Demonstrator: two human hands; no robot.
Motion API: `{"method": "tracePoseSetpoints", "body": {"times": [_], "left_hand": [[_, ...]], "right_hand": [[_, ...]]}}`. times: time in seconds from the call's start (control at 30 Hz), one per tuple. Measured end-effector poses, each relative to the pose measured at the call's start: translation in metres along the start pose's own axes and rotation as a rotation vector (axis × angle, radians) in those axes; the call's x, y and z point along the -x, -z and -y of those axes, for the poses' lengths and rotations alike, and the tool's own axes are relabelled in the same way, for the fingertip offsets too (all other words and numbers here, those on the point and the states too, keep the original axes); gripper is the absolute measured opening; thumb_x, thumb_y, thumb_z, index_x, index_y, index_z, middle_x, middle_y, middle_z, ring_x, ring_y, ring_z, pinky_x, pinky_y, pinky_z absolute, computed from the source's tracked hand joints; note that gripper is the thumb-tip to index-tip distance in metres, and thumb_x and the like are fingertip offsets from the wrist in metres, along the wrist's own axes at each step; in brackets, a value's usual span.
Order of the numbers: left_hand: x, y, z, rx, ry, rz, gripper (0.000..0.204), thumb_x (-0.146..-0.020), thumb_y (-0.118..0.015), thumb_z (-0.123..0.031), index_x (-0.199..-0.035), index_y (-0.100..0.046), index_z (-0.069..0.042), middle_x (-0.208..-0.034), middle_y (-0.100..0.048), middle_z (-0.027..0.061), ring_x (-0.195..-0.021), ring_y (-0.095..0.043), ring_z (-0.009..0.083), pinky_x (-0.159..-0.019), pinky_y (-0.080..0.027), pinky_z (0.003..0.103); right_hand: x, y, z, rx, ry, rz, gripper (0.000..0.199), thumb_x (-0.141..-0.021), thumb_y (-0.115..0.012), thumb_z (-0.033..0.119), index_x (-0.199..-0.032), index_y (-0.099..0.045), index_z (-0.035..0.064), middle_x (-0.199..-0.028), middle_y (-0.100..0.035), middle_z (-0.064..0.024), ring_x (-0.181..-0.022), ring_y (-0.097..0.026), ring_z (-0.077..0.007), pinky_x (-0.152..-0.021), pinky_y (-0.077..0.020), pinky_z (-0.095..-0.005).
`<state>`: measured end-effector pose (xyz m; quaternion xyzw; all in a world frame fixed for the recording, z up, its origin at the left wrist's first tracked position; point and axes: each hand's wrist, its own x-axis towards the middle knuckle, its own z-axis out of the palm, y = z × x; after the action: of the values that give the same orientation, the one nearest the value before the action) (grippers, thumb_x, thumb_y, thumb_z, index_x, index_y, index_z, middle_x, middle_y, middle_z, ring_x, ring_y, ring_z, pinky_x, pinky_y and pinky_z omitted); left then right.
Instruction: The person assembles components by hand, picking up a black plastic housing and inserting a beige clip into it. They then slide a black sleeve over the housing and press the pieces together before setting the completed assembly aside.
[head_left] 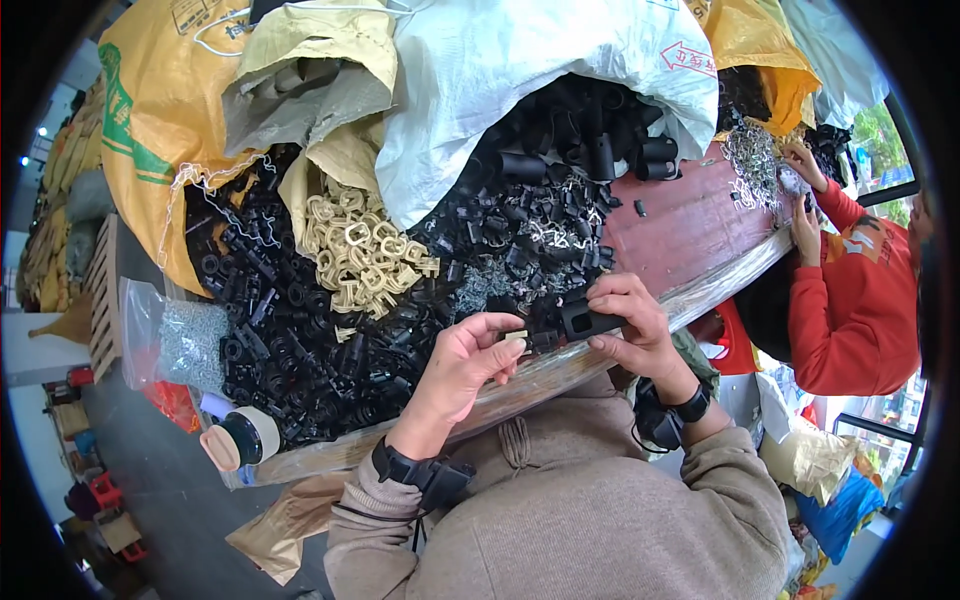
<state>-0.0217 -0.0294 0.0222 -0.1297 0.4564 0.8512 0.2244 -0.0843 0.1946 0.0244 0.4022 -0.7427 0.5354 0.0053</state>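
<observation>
head view: right hand (632, 322) was clamped on a black plastic housing (583, 320), held just above the table edge (700, 292). left hand (462, 362) pinched a small beige clip (516, 336) w/ fingers closed, touching the housing's left end. piles of black parts (300, 340) & beige clips (365, 255) lay behind. a co-worker's red sleeve (850, 310) was at far right.

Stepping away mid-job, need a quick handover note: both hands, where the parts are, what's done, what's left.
Left hand: pinches a small beige clip against the black part.
Right hand: grips the black plastic part over the table edge.
Parts: heap of black parts and beige clips on the table, spilling from sacks; bag of small metal springs far left.
Done: clip meets part; whether seated, cannot tell.
Left: big heaps remain loose.
</observation>
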Motion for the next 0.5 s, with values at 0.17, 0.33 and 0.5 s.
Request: {"method": "tracePoseSetpoints", "body": {"times": [0.17,0.33,0.5], "left_hand": [[-0.003,-0.005,0.005,-0.048,0.029,-0.009,0.027,-0.077,-0.062,-0.010,-0.100,-0.055,0.001,-0.074,-0.057,0.0026,-0.060,-0.053,0.0066,-0.054,-0.044,0.018],[-0.003,0.002,0.010,0.000,0.095,-0.008,0.028,-0.076,-0.063,-0.011,-0.100,-0.055,0.001,-0.077,-0.059,0.0043,-0.063,-0.057,0.0090,-0.056,-0.047,0.019],[0.000,-0.009,0.011,0.020,0.153,0.010,0.030,-0.077,-0.063,-0.012,-0.102,-0.055,0.002,-0.081,-0.061,0.0048,-0.066,-0.059,0.0108,-0.059,-0.049,0.020]], "right_hand": [[-0.005,-0.016,0.004,0.015,0.069,0.055,0.036,-0.067,-0.069,0.011,-0.097,-0.052,0.0012,-0.096,-0.051,-0.0145,-0.084,-0.052,-0.0261,-0.072,-0.0426,-0.0348],[-0.002,-0.018,0.003,0.156,0.213,0.160,0.037,-0.065,-0.070,0.010,-0.095,-0.051,0.0009,-0.096,-0.051,-0.0147,-0.083,-0.052,-0.0271,-0.070,-0.0427,-0.0361],[0.007,-0.025,0.004,0.128,0.223,0.093,0.039,-0.065,-0.068,0.007,-0.098,-0.049,0.0011,-0.096,-0.050,-0.0150,-0.083,-0.051,-0.0282,-0.070,-0.0428,-0.0365]]}}
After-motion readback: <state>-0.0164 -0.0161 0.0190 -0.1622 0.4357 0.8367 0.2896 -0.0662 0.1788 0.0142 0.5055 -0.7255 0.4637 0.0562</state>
